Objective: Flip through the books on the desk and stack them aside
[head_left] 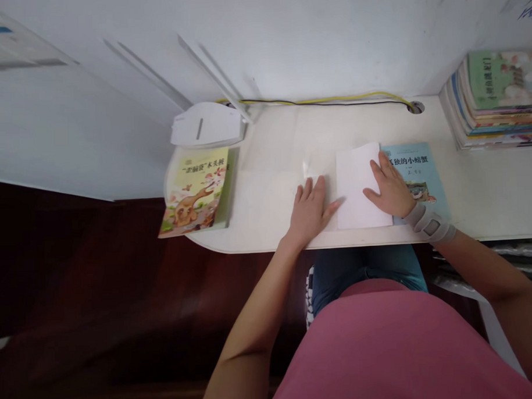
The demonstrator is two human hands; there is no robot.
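Observation:
My right hand [390, 188], with a grey band on its wrist, lies with fingers spread across a white sheet of paper [357, 190] and the left part of a blue book [427, 170]. Whether the sheet is loose or part of the book, I cannot tell. The blue cover shows Chinese lettering and a small picture. Flat on the white desk [269, 182], just left of the sheet, rests my left hand [310, 212]. Its fingers are spread and it holds nothing.
A yellow-green picture book [196, 193] overhangs the desk's rounded left end, atop another. Behind it stands a white router [207, 125] with tall antennas. Yellow and black cables [323, 101] run along the wall to a hole. At right is a stack of books [498, 110].

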